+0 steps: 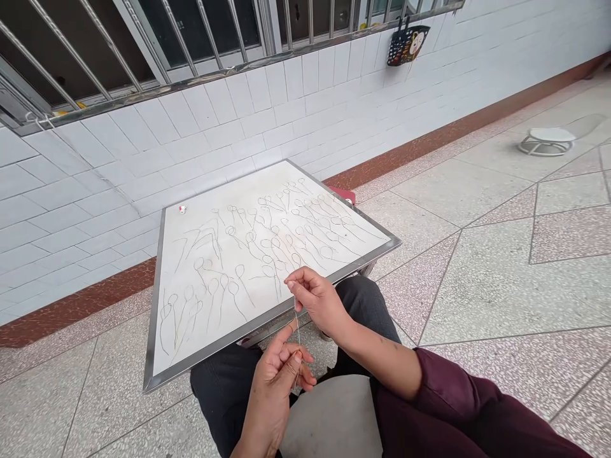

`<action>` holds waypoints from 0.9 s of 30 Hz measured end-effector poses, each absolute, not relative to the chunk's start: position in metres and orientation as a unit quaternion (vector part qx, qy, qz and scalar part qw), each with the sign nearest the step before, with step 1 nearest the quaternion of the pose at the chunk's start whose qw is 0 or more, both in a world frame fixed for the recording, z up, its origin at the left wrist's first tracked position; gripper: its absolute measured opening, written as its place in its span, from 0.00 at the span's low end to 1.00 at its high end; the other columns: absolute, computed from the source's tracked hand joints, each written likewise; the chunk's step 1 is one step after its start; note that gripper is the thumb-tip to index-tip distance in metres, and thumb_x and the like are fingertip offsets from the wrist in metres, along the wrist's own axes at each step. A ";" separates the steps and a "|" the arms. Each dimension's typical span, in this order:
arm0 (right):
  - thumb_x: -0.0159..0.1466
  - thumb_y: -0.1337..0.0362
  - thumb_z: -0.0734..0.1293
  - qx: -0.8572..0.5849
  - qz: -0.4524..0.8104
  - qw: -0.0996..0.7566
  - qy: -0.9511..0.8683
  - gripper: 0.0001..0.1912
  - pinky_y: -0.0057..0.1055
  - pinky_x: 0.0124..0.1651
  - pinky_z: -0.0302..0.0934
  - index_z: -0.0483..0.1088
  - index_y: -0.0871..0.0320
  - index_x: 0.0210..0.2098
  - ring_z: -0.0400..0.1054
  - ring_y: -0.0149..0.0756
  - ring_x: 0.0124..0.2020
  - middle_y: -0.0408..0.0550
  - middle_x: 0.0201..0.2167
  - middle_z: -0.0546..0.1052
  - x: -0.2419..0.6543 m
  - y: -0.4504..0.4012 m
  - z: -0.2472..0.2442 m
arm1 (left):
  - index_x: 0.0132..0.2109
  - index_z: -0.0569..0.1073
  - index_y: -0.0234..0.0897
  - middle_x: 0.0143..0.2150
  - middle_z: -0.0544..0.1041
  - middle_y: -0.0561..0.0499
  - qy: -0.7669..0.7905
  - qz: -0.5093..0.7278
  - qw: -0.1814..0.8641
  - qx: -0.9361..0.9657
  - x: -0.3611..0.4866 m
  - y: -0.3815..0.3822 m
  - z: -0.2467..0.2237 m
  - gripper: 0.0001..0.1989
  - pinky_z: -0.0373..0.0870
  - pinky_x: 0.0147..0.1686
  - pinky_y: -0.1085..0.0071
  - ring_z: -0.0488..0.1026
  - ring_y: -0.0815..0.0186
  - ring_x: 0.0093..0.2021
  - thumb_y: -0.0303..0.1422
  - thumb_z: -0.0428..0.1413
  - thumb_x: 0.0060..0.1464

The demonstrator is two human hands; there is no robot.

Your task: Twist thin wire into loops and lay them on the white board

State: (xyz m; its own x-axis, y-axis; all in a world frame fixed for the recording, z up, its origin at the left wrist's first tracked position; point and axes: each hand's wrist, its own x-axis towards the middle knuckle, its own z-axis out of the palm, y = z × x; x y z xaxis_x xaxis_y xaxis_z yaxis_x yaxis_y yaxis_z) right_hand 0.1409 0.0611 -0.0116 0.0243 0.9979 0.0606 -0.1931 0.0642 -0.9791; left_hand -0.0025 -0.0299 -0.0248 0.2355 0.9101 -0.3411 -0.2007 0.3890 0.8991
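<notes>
A thin pale strand [298, 321] runs between my two hands at the table's near edge. My right hand [317, 300] pinches its upper end between thumb and fingertips, over the table edge. Lower down, above my lap, my left hand [281, 372] has its thumb pressed on the strand, with the index finger stretched upward. Many thin looped strands [240, 272] lie spread over the white tabletop [191, 222], each with a round loop and long tails.
A small white and red object [182, 209] sits at the table's far left corner. Behind the table is a white tiled wall [267, 127] with barred windows. A black basket [408, 44] hangs from the bars. A white stool [547, 141] stands on the floor at right.
</notes>
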 end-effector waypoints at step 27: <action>0.59 0.52 0.66 -0.459 0.501 0.526 -0.512 0.13 0.29 0.24 0.57 0.70 0.56 0.33 0.59 0.27 0.19 0.39 0.25 0.67 0.105 0.115 -0.047 | 0.59 0.69 0.34 0.33 0.77 0.49 0.498 0.467 0.636 0.360 -0.028 -0.035 -0.059 0.35 0.67 0.27 0.70 0.73 0.66 0.26 0.49 0.63 0.50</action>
State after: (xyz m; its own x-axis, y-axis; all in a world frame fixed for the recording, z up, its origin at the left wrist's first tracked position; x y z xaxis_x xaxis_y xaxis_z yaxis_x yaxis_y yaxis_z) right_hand 0.1049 0.1154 -0.0470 -0.0250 0.9966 0.0787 -0.0576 0.0772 -0.9954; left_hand -0.0282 -0.0349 -0.0594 0.0676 0.9528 -0.2960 -0.2354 0.3035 0.9233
